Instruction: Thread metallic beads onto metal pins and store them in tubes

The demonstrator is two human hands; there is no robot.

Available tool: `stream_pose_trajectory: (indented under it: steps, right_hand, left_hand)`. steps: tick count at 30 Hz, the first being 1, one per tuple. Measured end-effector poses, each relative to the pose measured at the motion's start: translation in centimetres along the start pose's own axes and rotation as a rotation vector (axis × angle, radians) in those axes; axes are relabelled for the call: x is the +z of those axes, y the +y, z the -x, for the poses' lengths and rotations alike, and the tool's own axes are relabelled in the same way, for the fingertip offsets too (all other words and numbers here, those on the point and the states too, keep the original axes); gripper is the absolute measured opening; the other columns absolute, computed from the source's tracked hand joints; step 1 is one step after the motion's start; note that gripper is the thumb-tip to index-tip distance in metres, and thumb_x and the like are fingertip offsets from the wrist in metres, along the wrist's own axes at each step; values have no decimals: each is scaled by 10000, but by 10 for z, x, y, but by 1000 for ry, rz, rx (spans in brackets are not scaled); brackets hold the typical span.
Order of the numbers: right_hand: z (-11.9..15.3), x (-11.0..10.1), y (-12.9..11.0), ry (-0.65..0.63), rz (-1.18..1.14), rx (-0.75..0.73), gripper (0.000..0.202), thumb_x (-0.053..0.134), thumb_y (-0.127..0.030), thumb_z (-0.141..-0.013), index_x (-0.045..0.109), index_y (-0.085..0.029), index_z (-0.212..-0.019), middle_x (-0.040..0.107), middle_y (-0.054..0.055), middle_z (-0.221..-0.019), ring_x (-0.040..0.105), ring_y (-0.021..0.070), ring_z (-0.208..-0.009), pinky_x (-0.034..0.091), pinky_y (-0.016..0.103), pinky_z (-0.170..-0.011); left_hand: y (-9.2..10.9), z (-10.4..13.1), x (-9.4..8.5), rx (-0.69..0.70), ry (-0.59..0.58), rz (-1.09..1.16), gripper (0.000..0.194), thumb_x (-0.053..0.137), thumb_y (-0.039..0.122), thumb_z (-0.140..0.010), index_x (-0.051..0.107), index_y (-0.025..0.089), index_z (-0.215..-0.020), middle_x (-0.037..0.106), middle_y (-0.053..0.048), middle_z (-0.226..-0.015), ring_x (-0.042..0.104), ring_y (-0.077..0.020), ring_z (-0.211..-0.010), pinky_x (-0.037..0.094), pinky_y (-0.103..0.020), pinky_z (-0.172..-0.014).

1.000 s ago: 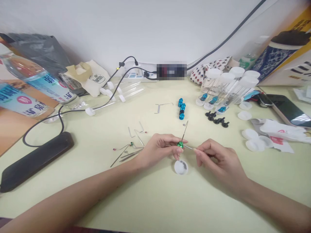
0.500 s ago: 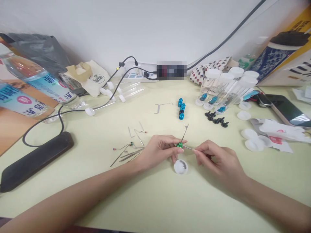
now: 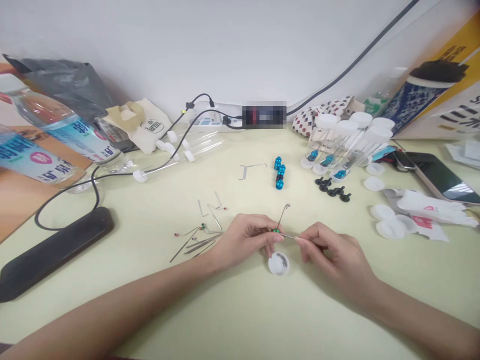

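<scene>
Between the thumb and fingers of my left hand [image 3: 245, 237] is a small green metal fitting [image 3: 276, 231], mostly covered by the fingertips. A thin wire [image 3: 282, 217] with a curled tip rises from it. My right hand [image 3: 333, 252] pinches a thin metal rod [image 3: 288, 236] whose far end meets the fitting's right side; whether it sits inside a hole I cannot tell. Just below the left fingertips a small white cap [image 3: 275, 270] lies on the table, with tiny dark metal bits in it.
Bent keys and thin picks [image 3: 204, 244] lie left of my hands. Farther back are blue metal fittings [image 3: 279, 184], black thumbscrews [image 3: 332, 191] and clear tubes with white caps [image 3: 347, 127]. A phone [image 3: 446, 175], bottles [image 3: 75, 130], a black case [image 3: 56, 252] and cables surround the table.
The green fitting has turned or sunk between my left fingertips, so less of it shows. The wire's curled tip looks different. Both hands keep their grips; the whole view has shifted slightly.
</scene>
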State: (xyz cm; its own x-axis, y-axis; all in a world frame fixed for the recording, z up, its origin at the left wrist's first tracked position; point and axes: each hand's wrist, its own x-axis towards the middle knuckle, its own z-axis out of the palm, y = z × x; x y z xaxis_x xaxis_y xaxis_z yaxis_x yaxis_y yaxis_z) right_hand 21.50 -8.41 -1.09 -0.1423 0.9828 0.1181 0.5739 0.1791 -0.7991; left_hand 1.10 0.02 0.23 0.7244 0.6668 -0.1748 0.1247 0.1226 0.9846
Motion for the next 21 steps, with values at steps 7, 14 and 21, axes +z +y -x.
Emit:
stream_pose_trajectory:
  steps: [7, 14, 21]
  right_hand:
    - [0, 2, -3, -77, -99, 122, 203, 423, -347, -966, 503, -227, -823, 562, -55, -600, 395, 93, -479, 303, 220, -471]
    - [-5, 3, -5, -95, -51, 100, 202, 414, -333, -970, 501, -220, -827, 585, -50, -592, 442, 91, -479, 347, 200, -468]
    - [-9, -7, 1, 208, 481, -448, 158, 500, -178, -922, 568, -200, -1062, 664, 39, -820, 609, 124, -651, 475, 224, -587]
  left_hand:
    - [1, 1, -1, 10, -23, -72, 223, 593, 313, -859, 657, 117, -776, 563, -14, -759, 606, -98, -573, 488, -229, -574]
    - [5, 2, 0, 19, 14, -123, 208, 583, 295, -859, 666, 124, -777, 534, 0, -715, 513, -76, -573, 415, -199, -537]
    - [6, 1, -2, 3, 53, -75, 221, 594, 328, -844, 659, 132, -767, 535, 8, -650, 503, -92, -576, 408, -203, -542]
